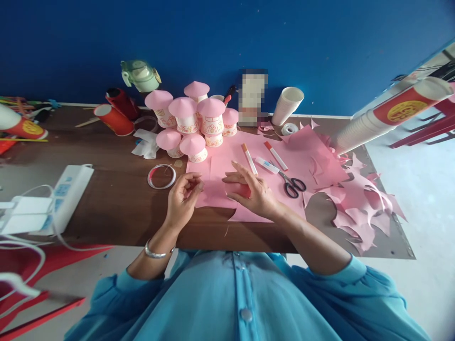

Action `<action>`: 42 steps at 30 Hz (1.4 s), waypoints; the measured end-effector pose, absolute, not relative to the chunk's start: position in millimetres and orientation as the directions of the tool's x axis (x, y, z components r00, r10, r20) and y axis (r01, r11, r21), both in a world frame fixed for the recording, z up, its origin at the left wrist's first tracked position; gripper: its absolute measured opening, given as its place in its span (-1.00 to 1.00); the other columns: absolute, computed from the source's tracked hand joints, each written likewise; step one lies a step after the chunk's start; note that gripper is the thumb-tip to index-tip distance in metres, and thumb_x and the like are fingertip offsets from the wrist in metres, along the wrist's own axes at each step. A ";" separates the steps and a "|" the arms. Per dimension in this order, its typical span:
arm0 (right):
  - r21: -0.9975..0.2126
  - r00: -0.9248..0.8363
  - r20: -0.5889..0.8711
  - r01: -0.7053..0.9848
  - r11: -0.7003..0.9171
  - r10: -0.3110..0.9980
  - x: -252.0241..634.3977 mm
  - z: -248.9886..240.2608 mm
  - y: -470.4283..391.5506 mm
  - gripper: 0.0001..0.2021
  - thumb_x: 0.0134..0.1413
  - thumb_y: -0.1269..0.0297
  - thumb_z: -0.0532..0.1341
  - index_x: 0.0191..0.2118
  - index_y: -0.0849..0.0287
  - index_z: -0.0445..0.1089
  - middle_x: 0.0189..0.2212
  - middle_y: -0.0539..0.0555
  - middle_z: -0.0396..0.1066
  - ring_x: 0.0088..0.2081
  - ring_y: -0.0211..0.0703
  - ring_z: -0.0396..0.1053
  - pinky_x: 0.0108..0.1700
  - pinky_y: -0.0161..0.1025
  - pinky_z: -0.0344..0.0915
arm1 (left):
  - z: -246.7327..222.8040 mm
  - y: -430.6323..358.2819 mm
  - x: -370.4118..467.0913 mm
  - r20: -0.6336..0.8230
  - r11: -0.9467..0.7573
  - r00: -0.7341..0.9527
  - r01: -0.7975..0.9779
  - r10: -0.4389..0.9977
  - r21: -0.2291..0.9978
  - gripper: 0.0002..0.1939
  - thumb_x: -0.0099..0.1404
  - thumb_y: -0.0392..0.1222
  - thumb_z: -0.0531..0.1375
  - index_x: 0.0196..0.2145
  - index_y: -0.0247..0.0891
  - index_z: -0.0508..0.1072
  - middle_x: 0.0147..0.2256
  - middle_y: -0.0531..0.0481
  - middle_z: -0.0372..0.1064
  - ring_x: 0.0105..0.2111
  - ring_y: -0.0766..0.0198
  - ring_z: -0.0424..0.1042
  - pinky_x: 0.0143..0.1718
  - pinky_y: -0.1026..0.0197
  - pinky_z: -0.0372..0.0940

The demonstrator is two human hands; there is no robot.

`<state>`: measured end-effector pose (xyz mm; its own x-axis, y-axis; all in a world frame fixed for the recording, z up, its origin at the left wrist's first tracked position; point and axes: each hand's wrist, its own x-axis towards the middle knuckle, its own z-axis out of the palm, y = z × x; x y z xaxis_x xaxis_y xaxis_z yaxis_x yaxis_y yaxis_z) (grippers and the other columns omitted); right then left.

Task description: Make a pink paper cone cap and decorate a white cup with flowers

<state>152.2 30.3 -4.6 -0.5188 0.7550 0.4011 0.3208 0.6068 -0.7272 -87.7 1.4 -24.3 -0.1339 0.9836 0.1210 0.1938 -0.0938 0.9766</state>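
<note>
My left hand (184, 199) is held above the near edge of the pink paper (223, 163), its fingers curled and the thumb close to the index finger. Whatever may be between those fingertips is too small to make out. Facing it, my right hand (258, 192) has its fingers stretched out and the thumb apart; pink paper shows in the gap. Beyond my right hand lie black-handled scissors (294, 186), a white glue tube (267, 165) and two orange-and-white sticks (249, 158). Several decorated paper cups with pink cone roofs (182, 108) stand behind my left hand.
A ring of tape (161, 176) lies left of the paper, and a white power strip (66, 199) farther left. Pink offcuts (366, 203) cover the table's right end. Stacked paper cups (369, 125) lean at right. A green-lidded bottle (141, 76) stands at the wall.
</note>
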 end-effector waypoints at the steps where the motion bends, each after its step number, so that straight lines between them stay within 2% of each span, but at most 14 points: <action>1: -0.726 -0.513 0.408 0.318 0.609 0.755 152.0 -5.8 30.7 -0.21 0.34 0.29 0.27 0.50 0.05 -0.16 0.03 0.15 0.61 0.17 -0.03 0.51 0.24 0.03 0.44 | -24.6 0.3 -89.3 0.117 -0.090 -0.133 0.198 0.984 0.976 -0.72 0.32 -0.10 0.35 -0.06 -0.23 0.53 -0.26 0.01 0.48 -0.30 0.35 0.47 -0.23 0.30 0.42; 7: -0.663 -0.528 0.449 0.343 0.665 0.721 151.6 -5.7 31.5 -0.14 0.31 0.29 0.32 0.51 0.05 -0.23 -0.02 0.12 0.63 0.19 0.01 0.50 0.41 0.24 0.20 | -23.9 -3.9 -89.0 0.131 -0.102 -0.088 0.276 0.988 0.956 -0.74 0.34 -0.10 0.33 -0.07 -0.25 0.53 -0.24 -0.02 0.51 -0.27 0.32 0.51 -0.20 0.28 0.44; 11: -0.717 -0.471 0.480 0.277 0.640 0.741 157.8 6.2 28.6 -0.18 0.33 0.21 0.30 0.50 0.01 -0.18 0.18 0.23 0.49 0.25 0.07 0.44 0.37 0.24 0.26 | -13.6 0.1 -79.9 0.268 -0.258 0.034 0.421 0.963 0.870 -0.76 0.43 -0.12 0.25 0.01 -0.22 0.51 -0.16 -0.05 0.55 -0.19 0.25 0.55 -0.08 0.18 0.47; 13: -0.722 -0.417 0.498 0.287 0.630 0.760 164.6 12.1 27.4 -0.22 0.36 0.19 0.27 0.50 0.00 -0.17 0.25 0.26 0.43 0.27 0.09 0.42 0.33 0.23 0.32 | -7.4 2.9 -73.5 0.364 -0.389 0.157 0.531 0.918 0.753 -0.69 0.47 -0.09 0.21 0.11 -0.20 0.47 -0.01 -0.12 0.55 -0.02 0.15 0.54 0.07 0.05 0.45; 15: -0.689 -0.377 0.506 0.365 0.626 0.776 172.8 14.4 26.7 -0.23 0.39 0.16 0.23 0.51 0.01 -0.22 0.27 0.27 0.39 0.31 0.12 0.37 0.33 0.25 0.32 | -4.0 4.2 -66.1 0.418 -0.518 0.314 0.612 0.853 0.597 -0.50 0.49 -0.01 0.17 0.30 -0.20 0.31 0.22 -0.24 0.41 0.24 0.00 0.39 0.26 -0.11 0.32; 18: -0.581 -0.437 0.497 0.473 0.662 0.749 183.6 9.8 24.7 -0.17 0.42 0.03 0.16 0.53 0.08 -0.36 0.34 0.32 0.30 0.41 0.15 0.21 0.40 0.31 0.19 | -6.2 1.9 -54.8 0.402 -0.624 0.481 0.654 0.780 0.428 -0.15 0.48 0.22 0.08 0.50 -0.26 -0.10 0.44 -0.39 0.03 0.48 -0.14 -0.03 0.42 -0.27 0.04; 21: -0.448 -0.564 0.436 0.540 0.712 0.702 188.1 0.9 18.9 -0.04 0.37 -0.17 0.11 0.53 0.21 -0.47 0.43 0.41 0.12 0.49 0.21 -0.02 0.46 0.34 0.03 | -12.7 -3.0 -46.2 0.349 -0.647 0.548 0.684 0.760 0.337 0.07 0.40 0.41 0.00 0.52 -0.38 -0.31 0.48 -0.48 -0.17 0.52 -0.22 -0.25 0.46 -0.34 -0.18; 23: -0.380 -0.604 0.388 0.584 0.718 0.697 187.5 -4.0 13.7 0.00 0.35 -0.25 0.08 0.53 0.26 -0.47 0.45 0.41 0.05 0.52 0.21 -0.12 0.49 0.33 -0.07 | -16.4 -5.7 -43.0 0.322 -0.650 0.568 0.702 0.757 0.290 0.12 0.39 0.44 -0.03 0.51 -0.44 -0.36 0.48 -0.52 -0.21 0.52 -0.25 -0.29 0.46 -0.35 -0.26; 26: -0.344 -0.622 0.346 0.612 0.712 0.703 184.3 -9.5 8.1 0.03 0.33 -0.29 0.04 0.53 0.32 -0.48 0.47 0.43 -0.01 0.53 0.19 -0.16 0.52 0.30 -0.18 | -20.0 -7.7 -41.3 0.311 -0.647 0.574 0.723 0.757 0.241 0.14 0.39 0.44 -0.04 0.50 -0.48 -0.40 0.48 -0.55 -0.23 0.52 -0.27 -0.31 0.46 -0.36 -0.30; 30: -0.364 -0.629 0.321 0.609 0.705 0.708 181.4 -14.2 7.2 0.04 0.33 -0.31 0.01 0.52 0.33 -0.55 0.48 0.47 -0.06 0.52 0.21 -0.13 0.52 0.30 -0.20 | -22.1 -8.8 -40.8 0.303 -0.639 0.570 0.735 0.763 0.225 0.13 0.39 0.42 -0.02 0.50 -0.46 -0.43 0.48 -0.55 -0.24 0.52 -0.25 -0.33 0.47 -0.35 -0.32; 33: -0.397 -0.606 0.350 0.595 0.699 0.714 181.4 -13.4 7.4 0.03 0.33 -0.28 0.06 0.53 0.29 -0.52 0.47 0.44 -0.01 0.52 0.23 -0.12 0.51 0.32 -0.19 | -21.7 -8.6 -43.0 0.279 -0.624 0.559 0.727 0.781 0.289 0.16 0.36 0.45 -0.01 0.51 -0.42 -0.46 0.48 -0.56 -0.25 0.52 -0.26 -0.32 0.46 -0.36 -0.28; 37: -0.446 -0.554 0.395 0.582 0.681 0.733 181.5 -8.6 4.7 -0.03 0.37 -0.12 0.14 0.54 0.18 -0.49 0.45 0.37 0.08 0.50 0.22 -0.06 0.50 0.36 -0.12 | -16.6 -5.1 -50.5 0.241 -0.584 0.534 0.704 0.811 0.405 0.14 0.36 0.46 -0.01 0.51 -0.31 -0.49 0.49 -0.54 -0.31 0.52 -0.26 -0.36 0.44 -0.42 -0.25; 42: -0.520 -0.469 0.445 0.558 0.647 0.763 178.1 -6.3 4.2 -0.10 0.42 0.11 0.18 0.54 0.11 -0.49 0.34 0.31 0.30 0.43 0.13 0.16 0.46 0.33 0.05 | -7.8 3.8 -53.3 0.273 -0.593 0.530 0.667 0.803 0.451 -0.03 0.46 0.30 0.02 0.52 -0.12 -0.43 0.52 -0.38 -0.29 0.53 -0.14 -0.36 0.46 -0.35 -0.22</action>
<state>178.1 4.2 -6.3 -0.4690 0.7628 0.4452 0.5583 0.6466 -0.5198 -53.3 3.8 -7.8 0.5295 0.8031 0.2733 0.6669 -0.5932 0.4510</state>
